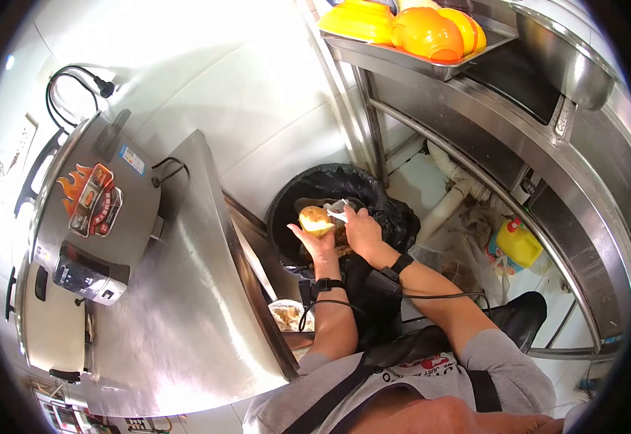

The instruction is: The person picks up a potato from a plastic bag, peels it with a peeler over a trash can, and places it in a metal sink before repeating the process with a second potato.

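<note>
A yellowish, partly peeled potato rests in my left hand, with the fingers around its underside. My right hand is closed on a white peeler, which is beside the potato's right side. Both hands are over a bin lined with a black bag. Brownish scraps show inside the bin, partly hidden by the hands. Dark straps with small devices and a cable sit on both wrists.
A steel table with a large grey cooker stands at left. At upper right, a steel counter holds orange bowls. Beneath it are pipes and a yellow bottle. A white container sits below the table's edge.
</note>
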Tool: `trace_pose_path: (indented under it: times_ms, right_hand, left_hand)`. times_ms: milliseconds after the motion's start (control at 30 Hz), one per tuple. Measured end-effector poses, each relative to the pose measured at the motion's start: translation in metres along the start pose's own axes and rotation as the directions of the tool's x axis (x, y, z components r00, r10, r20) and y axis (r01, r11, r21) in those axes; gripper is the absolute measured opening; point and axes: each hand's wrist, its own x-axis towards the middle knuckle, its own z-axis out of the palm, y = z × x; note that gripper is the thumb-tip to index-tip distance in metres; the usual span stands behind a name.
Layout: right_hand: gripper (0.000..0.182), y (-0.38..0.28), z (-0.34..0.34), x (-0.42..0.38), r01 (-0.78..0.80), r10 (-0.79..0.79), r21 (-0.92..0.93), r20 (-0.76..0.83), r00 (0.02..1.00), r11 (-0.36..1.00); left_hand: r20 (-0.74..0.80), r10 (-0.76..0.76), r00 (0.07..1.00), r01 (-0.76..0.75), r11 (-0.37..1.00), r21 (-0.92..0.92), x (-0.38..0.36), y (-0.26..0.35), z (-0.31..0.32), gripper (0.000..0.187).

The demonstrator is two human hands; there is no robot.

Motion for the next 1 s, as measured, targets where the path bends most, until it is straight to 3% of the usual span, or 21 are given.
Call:
trace_pose_path:
  times_ms: [67,100,200,267,300,333,400,433,467,533,667,733,833,933,1000]
  right_hand:
    - [0.048,-0.001,-0.004,-0.001,0.075,-0.066,0.088,-0.103,0.993,0.993]
    - [0.048,0.000,-0.005,-0.001,0.076,-0.067,0.082,-0.103,0.992,0.994]
    - [0.050,0.004,-0.011,0.003,0.131,-0.106,0.157,-0.160,0.981,0.979]
    - [0.048,0.012,-0.019,0.005,0.221,-0.176,0.122,-0.304,0.936,0.968]
    - [0.043,0.020,-0.015,0.007,0.142,-0.129,0.053,-0.195,0.972,0.988]
    - [0.043,0.027,-0.011,0.010,0.147,-0.135,0.051,-0.190,0.973,0.988]
    - [0.036,0.032,-0.005,0.016,-0.002,0.002,0.000,-0.006,1.000,1.000]
    - [0.033,0.032,-0.003,0.017,0.095,-0.085,0.070,-0.138,0.987,0.993]
    - [0.033,0.034,-0.002,0.020,0.100,-0.091,0.062,-0.130,0.987,0.993]
    - [0.033,0.021,-0.011,0.026,0.290,-0.278,0.104,-0.120,0.953,0.951]
    - [0.029,0.002,-0.018,0.039,0.321,-0.319,0.027,-0.052,0.946,0.947]
    - [0.030,0.000,-0.014,0.043,0.372,-0.361,-0.129,0.098,0.927,0.919]
    - [0.030,-0.010,0.000,0.016,0.285,-0.286,-0.172,0.020,0.958,0.943]
    - [0.030,-0.003,0.017,0.007,0.285,-0.290,-0.189,0.000,0.957,0.940]
    - [0.028,0.001,0.019,-0.001,0.299,-0.288,-0.183,0.084,0.954,0.937]
  left_hand:
    - [0.076,-0.030,0.997,0.032,0.999,-0.018,-0.003,0.000,-0.001,0.065]
    - [0.062,0.003,0.998,-0.001,0.999,-0.034,-0.001,-0.001,-0.003,0.052]
    - [0.158,0.011,0.987,-0.002,0.998,-0.061,0.002,-0.004,-0.005,0.049]
    - [0.187,0.043,0.981,-0.033,0.998,-0.061,0.004,-0.007,-0.002,0.054]
    - [0.137,0.020,0.990,-0.018,1.000,-0.020,0.004,-0.008,-0.002,0.060]
    - [0.083,0.000,0.997,-0.002,1.000,0.023,0.004,-0.008,-0.006,0.065]
    - [0.013,-0.015,1.000,0.014,0.998,0.069,0.004,-0.001,-0.004,0.070]
    - [0.046,-0.075,0.996,0.073,0.996,0.059,0.002,0.001,0.000,0.069]
    - [0.074,-0.136,0.988,0.132,0.990,0.051,-0.003,0.001,0.002,0.067]
    - [0.138,-0.129,0.982,0.121,0.990,0.067,-0.003,-0.002,0.005,0.064]
    - [0.031,-0.135,0.990,0.129,0.982,0.138,-0.004,-0.005,0.006,0.055]
    - [-0.063,-0.108,0.992,0.119,0.970,0.212,0.003,-0.006,0.000,0.057]
    - [-0.055,-0.164,0.985,0.169,0.980,0.101,0.006,-0.010,-0.010,0.051]
    - [-0.043,-0.094,0.995,0.097,0.991,0.093,0.008,-0.013,-0.012,0.049]
    - [-0.021,-0.065,0.998,0.067,0.986,0.154,0.012,-0.008,-0.013,0.055]
